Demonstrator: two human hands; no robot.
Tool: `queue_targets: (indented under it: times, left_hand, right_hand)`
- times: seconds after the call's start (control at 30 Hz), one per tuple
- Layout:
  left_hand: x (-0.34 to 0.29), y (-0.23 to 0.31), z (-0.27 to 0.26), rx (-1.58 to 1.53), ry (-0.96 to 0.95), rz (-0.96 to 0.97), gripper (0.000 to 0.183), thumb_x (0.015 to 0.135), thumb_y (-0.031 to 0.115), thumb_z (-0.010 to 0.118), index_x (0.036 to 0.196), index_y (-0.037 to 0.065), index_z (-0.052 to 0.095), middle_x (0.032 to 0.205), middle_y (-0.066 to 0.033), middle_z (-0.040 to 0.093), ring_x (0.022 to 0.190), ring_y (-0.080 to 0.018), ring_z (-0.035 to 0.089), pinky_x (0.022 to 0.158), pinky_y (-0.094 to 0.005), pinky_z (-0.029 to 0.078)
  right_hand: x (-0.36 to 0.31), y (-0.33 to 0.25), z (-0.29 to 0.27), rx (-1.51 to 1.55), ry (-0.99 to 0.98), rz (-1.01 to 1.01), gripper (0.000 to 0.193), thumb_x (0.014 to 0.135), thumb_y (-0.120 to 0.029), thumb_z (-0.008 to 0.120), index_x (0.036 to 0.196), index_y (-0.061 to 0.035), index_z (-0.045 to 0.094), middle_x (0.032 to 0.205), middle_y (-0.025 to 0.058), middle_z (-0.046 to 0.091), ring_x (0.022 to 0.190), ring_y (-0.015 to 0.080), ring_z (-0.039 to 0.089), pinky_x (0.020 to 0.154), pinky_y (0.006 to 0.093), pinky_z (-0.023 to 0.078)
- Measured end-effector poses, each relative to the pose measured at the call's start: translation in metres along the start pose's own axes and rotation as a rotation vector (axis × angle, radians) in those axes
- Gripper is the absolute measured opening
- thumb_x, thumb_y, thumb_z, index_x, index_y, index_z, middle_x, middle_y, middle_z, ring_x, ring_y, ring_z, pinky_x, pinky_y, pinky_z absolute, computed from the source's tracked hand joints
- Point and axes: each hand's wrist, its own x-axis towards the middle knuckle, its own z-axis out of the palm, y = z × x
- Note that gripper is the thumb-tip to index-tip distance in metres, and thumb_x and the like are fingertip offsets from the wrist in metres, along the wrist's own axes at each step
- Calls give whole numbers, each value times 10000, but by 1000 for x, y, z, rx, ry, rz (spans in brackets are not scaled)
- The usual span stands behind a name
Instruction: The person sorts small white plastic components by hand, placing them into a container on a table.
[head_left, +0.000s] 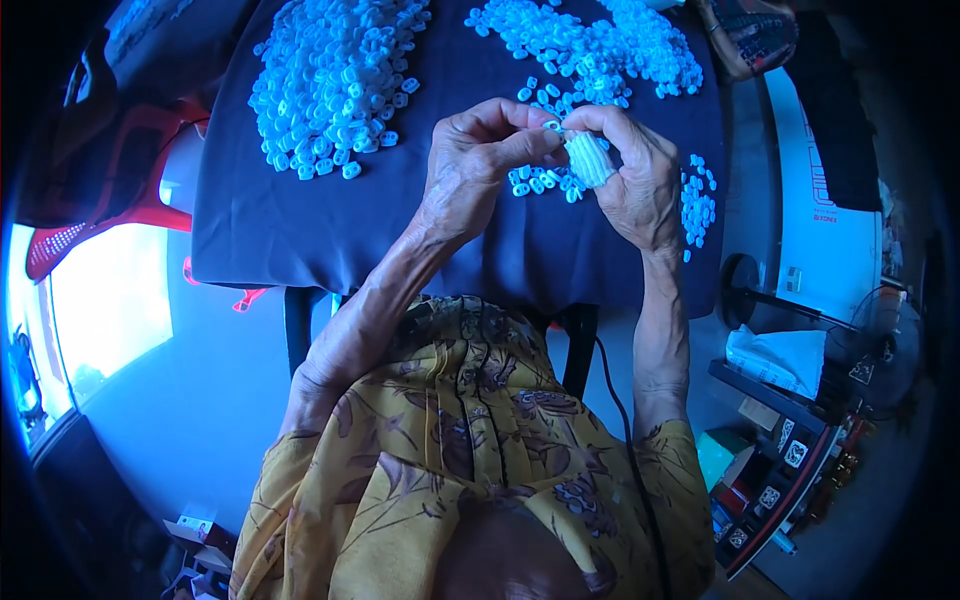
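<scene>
Above the near part of a dark cloth-covered table, my two hands meet at the fingertips. My left hand is closed, its thumb and forefinger pinching a small white oval piece. My right hand curls round a white ribbed bundle, and its forefinger and thumb side reach toward that same piece. The bundle may be stacked pieces or wound cord; I cannot tell which. Just below the hands lies a small group of loose white oval pieces with holes in them.
A big heap of white pieces covers the far left of the table, another heap the far right. A few more pieces lie along the right edge. Nearby stand a red plastic chair, a fan and a cluttered shelf.
</scene>
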Motion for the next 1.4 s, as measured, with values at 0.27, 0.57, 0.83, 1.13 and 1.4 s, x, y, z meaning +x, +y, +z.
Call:
queue_targets:
  times: [0.27,0.57,0.83,1.13,1.4]
  left_hand:
    - [3,-6,-6,10,-8,-48,138,761,26,603,879,-37,573,816,-106,605,730,-175,595,709,-282,482]
    - [7,-2,-7,-158,-10,-162,142,781,33,579,908,-25,555,834,-133,610,706,-186,613,702,-301,514]
    - [10,-13,-17,-281,-110,-251,120,800,49,561,903,-7,537,805,-112,603,706,-201,615,689,-325,522]
    - [8,-8,-12,-143,3,-226,199,816,98,554,977,-20,544,851,-116,601,741,-193,601,716,-322,485]
    - [8,-10,-11,84,107,-139,167,802,94,574,901,-41,568,809,-104,603,709,-178,596,699,-295,486]
  right_hand:
    - [2,9,1,31,-83,56,170,704,13,549,869,-32,558,789,96,617,721,224,618,615,278,470]
    - [-2,33,7,345,-111,163,224,781,-20,489,982,-46,587,913,69,626,858,143,596,760,257,459]
    - [-3,39,14,517,-128,136,189,768,-12,513,926,-49,612,876,54,625,817,138,591,749,247,457]
    - [-5,49,17,472,-110,211,199,775,-195,545,873,-22,563,793,25,585,761,96,560,694,223,438]
    - [-7,38,20,441,-104,295,190,768,-172,520,859,-10,560,785,35,597,723,87,558,645,215,426]
